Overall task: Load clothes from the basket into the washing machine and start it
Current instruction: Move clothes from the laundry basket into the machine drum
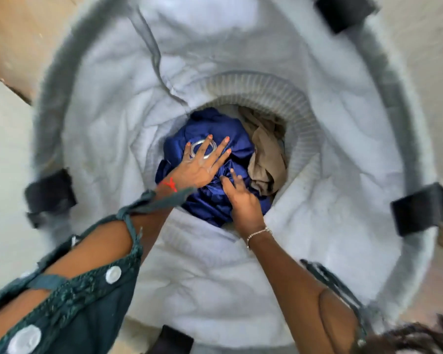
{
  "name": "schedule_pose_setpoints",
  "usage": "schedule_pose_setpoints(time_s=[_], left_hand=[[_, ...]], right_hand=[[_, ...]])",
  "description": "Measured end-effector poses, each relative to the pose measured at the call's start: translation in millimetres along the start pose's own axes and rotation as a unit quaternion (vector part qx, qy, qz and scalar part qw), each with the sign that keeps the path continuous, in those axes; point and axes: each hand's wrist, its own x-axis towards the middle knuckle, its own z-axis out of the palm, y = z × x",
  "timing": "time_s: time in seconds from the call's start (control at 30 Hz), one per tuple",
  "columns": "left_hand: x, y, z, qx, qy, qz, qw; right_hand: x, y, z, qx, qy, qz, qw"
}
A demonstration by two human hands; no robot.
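I look straight down into a deep round fabric laundry basket (317, 200) with a pale lining and a grey rim. At its bottom lies a shiny blue garment (215, 129) with a metal ring on it, and a tan cloth (266, 159) beside it on the right. My left hand (202, 164) rests flat on the blue garment with fingers spread over the ring. My right hand (243, 200) digs its fingers into the blue fabric just to the right. The washing machine is out of view.
Black strap loops sit around the basket rim at the left (49, 192), right (420, 208) and top right (343, 11). A pale floor surrounds the basket, with a brown board (16, 42) at the upper left. My green sleeve (87, 290) hangs at the lower left.
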Motion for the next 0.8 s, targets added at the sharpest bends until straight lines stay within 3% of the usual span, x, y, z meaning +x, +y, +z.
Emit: schedule_pose_setpoints(time_s=[0.3, 0.53, 0.63, 0.7, 0.8], left_hand=[[0.2, -30.6, -207.7, -0.061, 0.03, -0.065, 0.996], [-4.7, -70.0, -420.2, -0.056, 0.066, -0.151, 0.985], [-16.5, -86.5, -497.1, -0.009, 0.112, -0.169, 0.979], [-25.1, -101.2, -539.2, 0.03, 0.139, -0.175, 0.974], [-38.7, -124.0, -610.0, 0.056, 0.133, -0.201, 0.969]], right_hand=[[-80.2, -72.8, -175.0, -0.008, 0.038, -0.015, 0.999], [-158.0, -145.6, -332.7, 0.004, 0.062, -0.035, 0.997], [-192.9, -179.5, -397.5, 0.051, 0.062, -0.067, 0.994], [-210.9, -200.8, -435.4, 0.042, 0.093, -0.147, 0.984], [-223.9, -238.0, -480.0, 0.042, 0.15, -0.177, 0.972]])
